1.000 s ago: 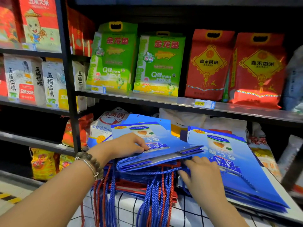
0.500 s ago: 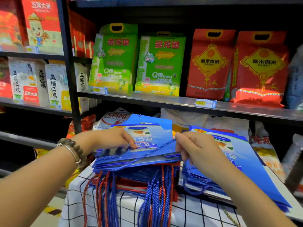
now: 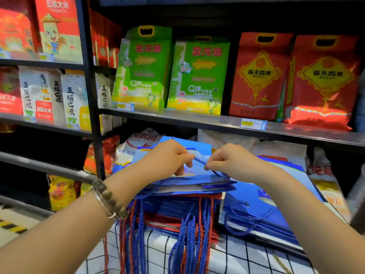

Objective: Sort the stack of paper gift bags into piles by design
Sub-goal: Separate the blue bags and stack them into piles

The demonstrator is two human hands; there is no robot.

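Left hand (image 3: 167, 158) newly on blue cord (image 3: 199, 161) — crosswise.

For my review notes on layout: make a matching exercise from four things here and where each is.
1 blue cord
2 pile of blue bags
3 green rice bags
4 beaded bracelet

A on the left wrist
B pinched between left hand and right hand
C on the shelf above
D right of the mixed stack

Pairs: 1-B, 2-D, 3-C, 4-A

Both bare forearms reach forward and converge, the left hand (image 3: 169, 158) and right hand (image 3: 231, 162) knuckles-up and nearly touching, each pinching the blue cord (image 3: 199, 161) stretched between them.
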